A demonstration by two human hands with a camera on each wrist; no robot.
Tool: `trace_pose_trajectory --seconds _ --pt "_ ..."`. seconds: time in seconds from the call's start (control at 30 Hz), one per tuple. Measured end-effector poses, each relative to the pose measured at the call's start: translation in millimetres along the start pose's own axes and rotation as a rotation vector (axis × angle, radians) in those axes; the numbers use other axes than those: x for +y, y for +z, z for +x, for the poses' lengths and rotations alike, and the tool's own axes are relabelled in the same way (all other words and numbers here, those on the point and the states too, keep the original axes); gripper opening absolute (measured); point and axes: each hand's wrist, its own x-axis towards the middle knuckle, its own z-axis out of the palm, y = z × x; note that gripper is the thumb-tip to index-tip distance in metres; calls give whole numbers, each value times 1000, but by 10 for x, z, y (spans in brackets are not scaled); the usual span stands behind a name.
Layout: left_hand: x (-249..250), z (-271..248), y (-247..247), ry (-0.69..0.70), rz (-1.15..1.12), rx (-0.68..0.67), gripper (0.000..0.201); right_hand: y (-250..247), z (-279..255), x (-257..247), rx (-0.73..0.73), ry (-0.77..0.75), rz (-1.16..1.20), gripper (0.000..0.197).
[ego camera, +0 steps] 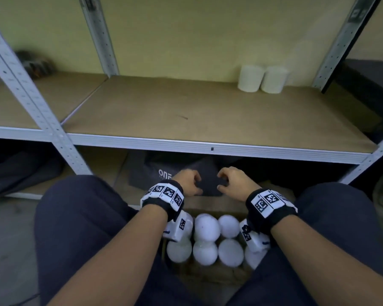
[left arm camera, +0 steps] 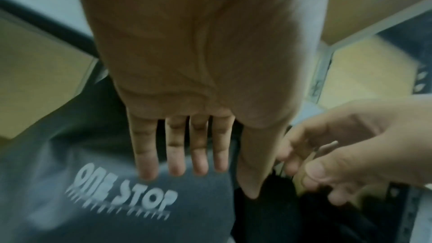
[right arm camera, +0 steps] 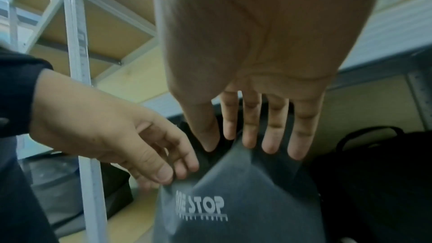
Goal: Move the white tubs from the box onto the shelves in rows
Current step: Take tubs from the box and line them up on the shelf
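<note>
Several white tubs [ego camera: 207, 226] stand packed in an open cardboard box [ego camera: 212, 274] on the floor between my knees. Two more white tubs [ego camera: 250, 78] [ego camera: 274, 79] stand side by side at the back right of the wooden shelf [ego camera: 175, 111]. My left hand [ego camera: 197, 185] and right hand [ego camera: 220, 181] hover close together beyond the box's far edge, below the shelf rail. Both hold nothing. The left wrist view shows the left hand [left arm camera: 217, 169] with relaxed, nearly straight fingers. The right hand [right arm camera: 233, 141] looks the same in its wrist view.
A grey bag printed ONE STOP [ego camera: 164, 171] lies on the lower shelf right behind my hands, with dark bags [right arm camera: 374, 173] beside it. Grey uprights [ego camera: 31, 102] frame the shelf. A dark bundle [ego camera: 34, 62] sits at the back left.
</note>
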Motion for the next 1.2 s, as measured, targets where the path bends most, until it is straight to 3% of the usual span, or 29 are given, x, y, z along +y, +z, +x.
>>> trace_pose_trajectory --seconds 0.13,0.3,0.5,0.63,0.8,0.9,1.0,1.13,1.2 --pt "-283 146 291 -110 30 -162 55 409 191 101 -148 31 -40 39" --pt "-574 285 633 -197 83 -257 71 907 333 169 -297 77 -91 47" --pt "-818 400 964 -205 187 -306 83 1408 373 308 -454 205 -178 81" --pt "-939 477 1273 -188 249 -362 71 1588 373 313 -485 203 -204 96" --pt "-1053 672 1638 -216 302 -407 114 1811 332 290 -537 202 -201 106" --pt "-813 464 1416 -191 319 -316 93 1883 311 304 -507 197 -232 103" --pt "-783 425 1400 -262 244 -260 64 1889 325 321 -491 223 -200 98" --pt "-758 426 1332 -250 215 -292 87 1797 353 318 -494 258 -152 96" --pt "-722 422 1281 -247 210 -298 88 1724 369 321 -480 277 -130 94"
